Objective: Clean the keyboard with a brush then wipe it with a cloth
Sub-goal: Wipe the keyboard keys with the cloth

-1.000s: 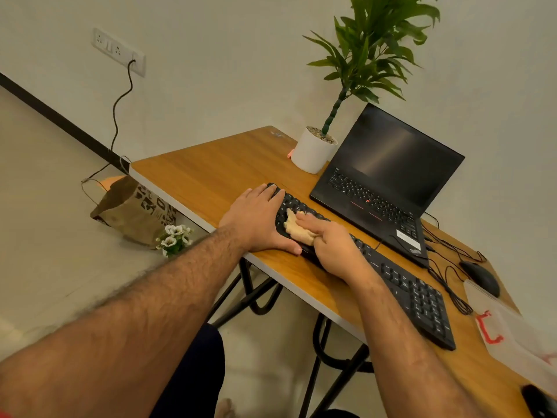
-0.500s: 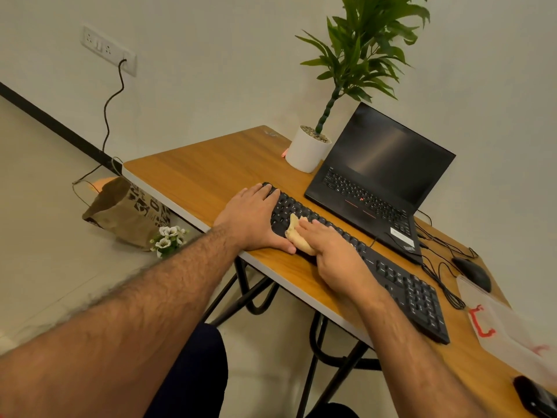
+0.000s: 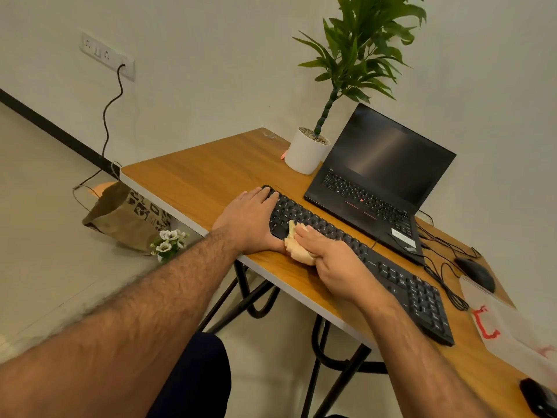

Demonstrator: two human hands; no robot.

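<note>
Your right hand grips a crumpled beige cloth against the near left edge of the long black keyboard on the wooden desk. Your left hand lies flat, fingers straight, on the keyboard's left end.

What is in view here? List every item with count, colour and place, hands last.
keyboard: 1, black, near desk edge
cloth: 1, pale yellow, keyboard's left part
laptop: 1, black, open behind keyboard
potted plant: 1, green in white pot, left of laptop
mouse: 1, black, desk right
desk: 1, wooden
paper bag: 1, brown, floor
flowers: 1 bunch, white, beside bag
wall socket: 1, white, cable plugged in
left hand: flat on keyboard's left end
right hand: grips cloth
</note>
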